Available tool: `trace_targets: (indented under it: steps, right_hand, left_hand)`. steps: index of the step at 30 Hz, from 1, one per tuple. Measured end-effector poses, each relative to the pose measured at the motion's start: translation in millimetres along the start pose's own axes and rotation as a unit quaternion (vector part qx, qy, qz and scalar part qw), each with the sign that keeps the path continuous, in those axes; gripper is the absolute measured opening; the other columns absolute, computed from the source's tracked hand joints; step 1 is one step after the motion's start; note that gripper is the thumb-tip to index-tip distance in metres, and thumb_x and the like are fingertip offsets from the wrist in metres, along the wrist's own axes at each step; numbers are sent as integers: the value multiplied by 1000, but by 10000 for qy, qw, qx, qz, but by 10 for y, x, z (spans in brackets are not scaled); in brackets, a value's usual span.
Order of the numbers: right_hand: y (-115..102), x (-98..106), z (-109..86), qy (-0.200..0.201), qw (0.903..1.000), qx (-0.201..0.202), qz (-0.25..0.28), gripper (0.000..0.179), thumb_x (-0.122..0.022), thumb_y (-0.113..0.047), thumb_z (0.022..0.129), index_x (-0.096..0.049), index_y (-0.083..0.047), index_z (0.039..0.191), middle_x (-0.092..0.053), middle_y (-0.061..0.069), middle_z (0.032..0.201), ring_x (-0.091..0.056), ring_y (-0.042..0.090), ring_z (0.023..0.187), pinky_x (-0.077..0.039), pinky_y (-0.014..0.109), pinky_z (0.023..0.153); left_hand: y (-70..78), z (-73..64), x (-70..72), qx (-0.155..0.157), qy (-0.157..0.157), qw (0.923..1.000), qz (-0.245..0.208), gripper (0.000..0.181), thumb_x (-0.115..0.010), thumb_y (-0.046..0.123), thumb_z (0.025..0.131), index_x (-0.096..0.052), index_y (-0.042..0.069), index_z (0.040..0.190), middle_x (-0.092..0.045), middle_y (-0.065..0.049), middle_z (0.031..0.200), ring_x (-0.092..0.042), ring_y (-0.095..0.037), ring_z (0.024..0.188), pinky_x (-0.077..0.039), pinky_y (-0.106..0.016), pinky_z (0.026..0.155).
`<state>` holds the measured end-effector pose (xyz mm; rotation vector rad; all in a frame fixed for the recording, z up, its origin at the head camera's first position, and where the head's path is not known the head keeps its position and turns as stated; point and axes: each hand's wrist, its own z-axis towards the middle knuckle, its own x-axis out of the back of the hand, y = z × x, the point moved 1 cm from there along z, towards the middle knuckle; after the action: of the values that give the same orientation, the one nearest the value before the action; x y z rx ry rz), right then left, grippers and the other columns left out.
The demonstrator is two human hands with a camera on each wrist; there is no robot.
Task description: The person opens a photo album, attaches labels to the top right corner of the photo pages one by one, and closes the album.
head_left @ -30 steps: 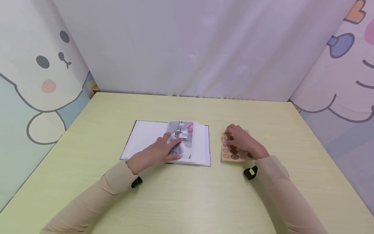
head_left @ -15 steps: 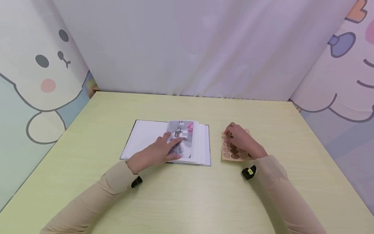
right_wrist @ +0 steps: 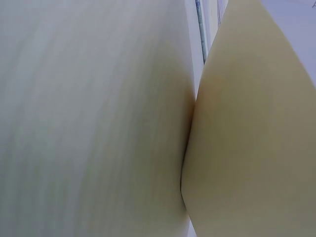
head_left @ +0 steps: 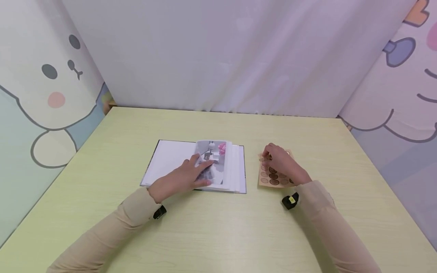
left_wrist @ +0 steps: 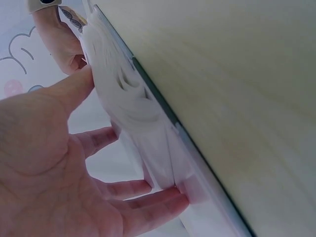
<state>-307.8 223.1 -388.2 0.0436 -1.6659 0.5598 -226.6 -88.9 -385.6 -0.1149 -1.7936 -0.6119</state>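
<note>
A photo album [head_left: 172,155] lies spread out on the table, its white inner cover at the left and its leaves at the right. My left hand [head_left: 182,175] rests on the leaf with a photo [head_left: 218,170], fingers straight and spread; its fingertips touch the plastic sleeves [left_wrist: 158,153] in the left wrist view. To the right is a tan sheet of round brown stickers [head_left: 274,182]. Curled fingers of my right hand [head_left: 282,162] pinch it near its upper left corner; the fingertips are partly hidden. The sheet's plain back [right_wrist: 252,123] stands tilted up in the right wrist view, hiding that hand.
The pale wood table [head_left: 218,231] extends around both things, with a strip of tabletop between album and sheet. A white curtain [head_left: 211,57] hangs behind the far edge. Printed cartoon panels stand at left and right. A small black camera [head_left: 290,201] is on the right wrist.
My right hand has shifted slightly up and left at the sticker sheet, and its fingers have drawn closer together. The left hand and album look unchanged.
</note>
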Motion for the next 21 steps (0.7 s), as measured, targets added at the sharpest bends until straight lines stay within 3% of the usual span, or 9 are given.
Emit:
trace_targets:
  steps: [10, 17, 21]
  right_hand:
    - [-3, 12, -9, 81, 9998, -29, 194, 9, -65, -6, 85, -59, -4, 91, -55, 9, 94, -52, 22, 81, -46, 36, 73]
    - [6, 4, -7, 30, 9983, -384, 440, 15, -65, -9, 86, -57, -2, 98, -55, 10, 94, -50, 22, 81, -43, 33, 71]
    - [0, 18, -10, 32, 9982, -377, 458, 13, -62, -9, 88, -58, -1, 97, -56, 11, 92, -50, 22, 79, -44, 32, 69]
  left_hand:
    - [-1, -3, -6, 0, 23, 10000, -22, 68, -53, 51, 89, -27, 25, 147, -14, -22, 151, -38, -39, 122, -48, -51, 84]
    - [-6, 5, -14, 20, 5, 10000, -6, 68, -53, 51, 89, -27, 26, 147, -13, -22, 151, -38, -39, 123, -48, -51, 85]
    - [-11, 4, -17, -69, 74, 9999, 35, 67, -52, 51, 90, -28, 24, 147, -16, -23, 150, -39, -41, 122, -48, -51, 85]
